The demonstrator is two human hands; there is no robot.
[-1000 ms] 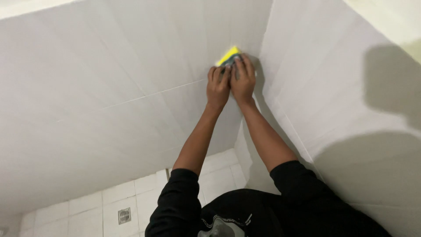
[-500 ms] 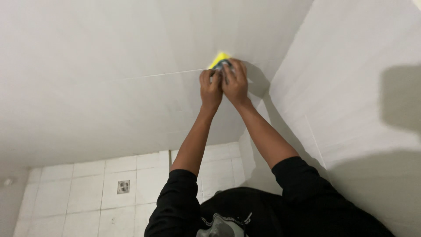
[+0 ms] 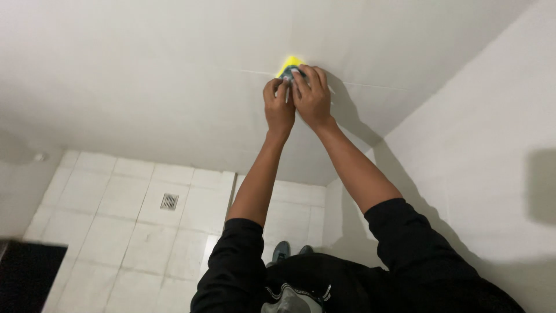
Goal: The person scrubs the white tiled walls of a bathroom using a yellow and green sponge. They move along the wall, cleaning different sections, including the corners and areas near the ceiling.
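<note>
Head view: yellow sponge under both hands, pressed together against wall tile.

I see a yellow sponge with a darker green-grey scouring side, pressed flat against the white tiled wall, just on a thin grout line. Only its yellow corner and a bit of the dark layer show; the rest is covered.
</note>
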